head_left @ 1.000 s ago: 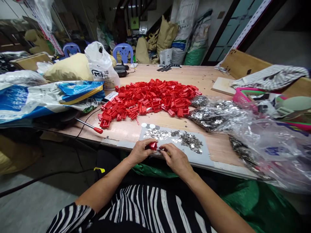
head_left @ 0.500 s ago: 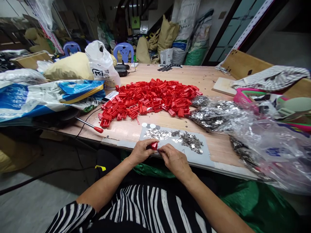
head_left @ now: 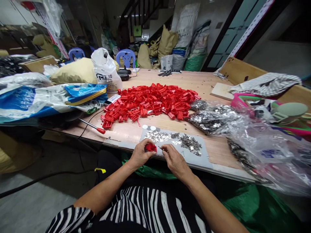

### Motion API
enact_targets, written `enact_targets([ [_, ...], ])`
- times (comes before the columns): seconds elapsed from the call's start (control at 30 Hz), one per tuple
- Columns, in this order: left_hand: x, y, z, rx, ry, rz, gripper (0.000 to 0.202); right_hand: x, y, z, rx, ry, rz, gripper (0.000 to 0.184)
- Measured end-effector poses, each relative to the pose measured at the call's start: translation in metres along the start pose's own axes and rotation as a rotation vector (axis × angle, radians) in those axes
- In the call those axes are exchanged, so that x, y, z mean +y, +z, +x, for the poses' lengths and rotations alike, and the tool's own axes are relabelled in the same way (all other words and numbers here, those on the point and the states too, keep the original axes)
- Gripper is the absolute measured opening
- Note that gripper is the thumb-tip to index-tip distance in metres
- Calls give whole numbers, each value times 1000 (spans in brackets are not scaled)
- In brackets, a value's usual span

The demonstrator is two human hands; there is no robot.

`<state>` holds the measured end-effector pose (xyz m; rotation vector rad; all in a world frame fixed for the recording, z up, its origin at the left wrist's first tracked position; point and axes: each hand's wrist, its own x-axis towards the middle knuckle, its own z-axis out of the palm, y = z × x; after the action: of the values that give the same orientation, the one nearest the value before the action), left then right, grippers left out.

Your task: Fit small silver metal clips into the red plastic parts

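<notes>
At the near edge of the wooden table (head_left: 128, 129), both my hands meet just above my lap. My left hand (head_left: 139, 155) pinches a small red plastic piece (head_left: 150, 147) between thumb and fingers, held right over the table's front edge. My right hand (head_left: 175, 160) is just beside it, fingertips closed on a small metal piece (head_left: 160, 148) whose tip points at the red piece; whether the two touch is too small to tell.

Under my hands lies a grey mat (head_left: 206, 155) that reaches the table's edge, with loose metal pieces (head_left: 187, 142) scattered across its far half. The strip of mat nearest me is bare, and bare wood lies between the mat and a wide heap of red parts (head_left: 155, 100) in the middle of the table.

To my right, crumpled clear bags of metal pieces (head_left: 218, 118) crowd close to the mat and spill past the table's edge. Behind them sit a pink basket (head_left: 239, 102) and a striped cloth (head_left: 267, 82). To my left, a red-handled screwdriver (head_left: 93, 126) lies near the edge, pointing toward a blue and white sack (head_left: 48, 100); a white plastic bag (head_left: 105, 69) stands beyond it. A green bag (head_left: 243, 200) hangs below the table at my right knee, and a black cable (head_left: 36, 179) runs over the floor at my left.
</notes>
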<state>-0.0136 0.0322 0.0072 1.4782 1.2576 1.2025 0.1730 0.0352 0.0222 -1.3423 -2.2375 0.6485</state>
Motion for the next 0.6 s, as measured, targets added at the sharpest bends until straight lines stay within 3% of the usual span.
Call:
enact_targets([
  [0.1,9,-1,-7,17,-136,-343,28,-2,-7,-1,-58,10,172,23],
  [0.27,20,0,-15,-91,-438,-955,19,-15,-16,-5,-160,-17,260,42],
  [0.43,23,4,-20,-84,-568,-1167,15,-20,-20,-6,-150,-19,249,41],
  [0.6,25,8,-22,-62,-614,-1251,9,-21,-20,-7,-80,-45,213,37],
])
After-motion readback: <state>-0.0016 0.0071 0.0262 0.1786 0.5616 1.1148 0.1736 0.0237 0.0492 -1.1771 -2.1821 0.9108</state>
